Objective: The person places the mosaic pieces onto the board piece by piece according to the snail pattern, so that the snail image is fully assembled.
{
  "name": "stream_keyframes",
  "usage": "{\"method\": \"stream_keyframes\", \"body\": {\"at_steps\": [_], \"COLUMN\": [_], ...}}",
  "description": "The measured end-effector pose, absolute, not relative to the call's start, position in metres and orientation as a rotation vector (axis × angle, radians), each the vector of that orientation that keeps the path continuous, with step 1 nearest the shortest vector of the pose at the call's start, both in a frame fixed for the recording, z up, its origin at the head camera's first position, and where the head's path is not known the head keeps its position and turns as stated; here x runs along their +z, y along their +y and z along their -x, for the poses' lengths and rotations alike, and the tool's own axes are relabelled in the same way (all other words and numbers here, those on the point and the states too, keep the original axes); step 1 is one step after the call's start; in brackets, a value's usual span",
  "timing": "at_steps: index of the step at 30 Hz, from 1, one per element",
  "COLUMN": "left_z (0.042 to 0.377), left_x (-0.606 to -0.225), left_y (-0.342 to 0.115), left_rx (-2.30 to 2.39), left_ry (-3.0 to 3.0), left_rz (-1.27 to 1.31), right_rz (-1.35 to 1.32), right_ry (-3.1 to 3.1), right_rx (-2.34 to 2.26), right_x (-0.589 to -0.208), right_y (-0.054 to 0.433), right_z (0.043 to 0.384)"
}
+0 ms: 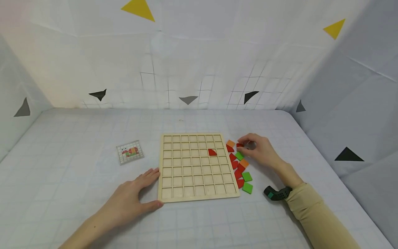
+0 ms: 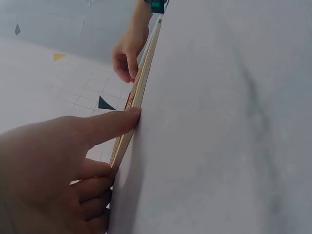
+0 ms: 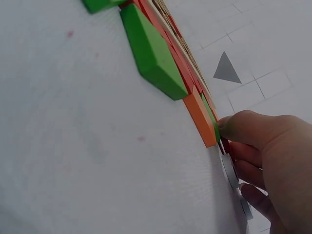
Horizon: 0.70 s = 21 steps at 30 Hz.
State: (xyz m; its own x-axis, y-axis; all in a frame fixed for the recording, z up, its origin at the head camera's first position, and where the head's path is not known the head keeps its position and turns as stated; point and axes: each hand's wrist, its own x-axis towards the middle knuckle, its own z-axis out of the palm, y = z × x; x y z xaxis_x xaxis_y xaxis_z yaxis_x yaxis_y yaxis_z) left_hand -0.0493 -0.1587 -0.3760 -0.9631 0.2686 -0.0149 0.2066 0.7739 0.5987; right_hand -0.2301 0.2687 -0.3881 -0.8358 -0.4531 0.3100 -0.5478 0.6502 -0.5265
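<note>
"Beige sleeve (image 1: 320, 214) on my right arm comes nearest, with a black device (image 1: 277, 193) beside its cuff."

"And the biggest thing you face?"

"White sheeting (image 1: 93, 58), marked with triangles (image 1: 141, 9). Below it spreads my white bench (image 1: 77, 145), faintly gridded. Flat on that lies the wooden board (image 1: 187, 171), divided into rows of squares."

"What touches it?"

"My left grip (image 1: 130, 199). I have thumb and fingers apart, the thumb at the near left corner, the other fingertips against the left edge."

"Your right one?"

"I hold my right grip (image 1: 261, 148) just past the board's right edge, thumb and fingertips pinching a red piece (image 1: 239, 145)."

"Smaller things?"

"To the left, apart from the board, lies a picture card (image 1: 130, 152), slightly askew. Green squares (image 1: 247, 187), orange squares (image 1: 244, 163) and red pieces (image 1: 240, 183) crowd along the board's right side, several touching. Grey discs (image 3: 230, 170) lie by my right fingers. One red quarter-round (image 1: 212, 152) sits in the board, third row from the far edge, second column from the right."
</note>
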Motion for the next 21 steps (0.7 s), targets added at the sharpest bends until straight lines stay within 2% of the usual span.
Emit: {"method": "stream_keyframes", "body": {"at_steps": [11, 21], "left_z": [0.064, 0.065], "left_x": [-0.379, -0.381], "left_y": [-0.166, -0.166], "left_rx": [1.092, 1.119], "left_ry": [2.773, 2.74], "left_rz": [-0.378, -0.384], "right_rz": [-0.779, -0.727], "right_ry": [-2.745, -2.734], "right_rx": [0.944, 0.984], "right_x": [-0.389, -0.392], "right_y": [0.269, 0.27], "right_z": [0.23, 0.232]}}
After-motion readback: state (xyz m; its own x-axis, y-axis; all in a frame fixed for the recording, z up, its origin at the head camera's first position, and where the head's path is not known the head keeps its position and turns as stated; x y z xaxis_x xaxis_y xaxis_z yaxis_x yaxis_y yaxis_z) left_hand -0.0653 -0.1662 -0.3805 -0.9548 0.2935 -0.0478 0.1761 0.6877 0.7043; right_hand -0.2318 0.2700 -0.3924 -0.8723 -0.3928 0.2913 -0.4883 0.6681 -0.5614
